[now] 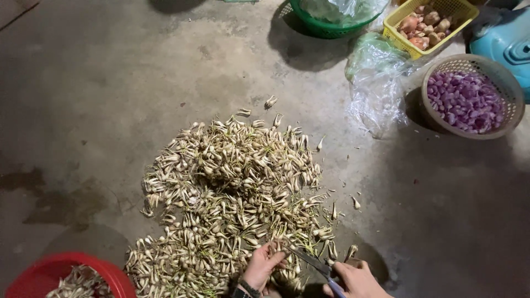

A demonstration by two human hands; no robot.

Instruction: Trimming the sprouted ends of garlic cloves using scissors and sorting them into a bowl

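Indoors – bare concrete floor | bulb pile – baskets beyond.

A home or market food-prep floor: bare concrete floor, heaped small white bulbs, plastic baskets of purple shallots and ginger.

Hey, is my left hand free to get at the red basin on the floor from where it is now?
Probably yes. The left hand rests on the near edge of the bulb pile, and only low bulbs lie between it and the red basin.
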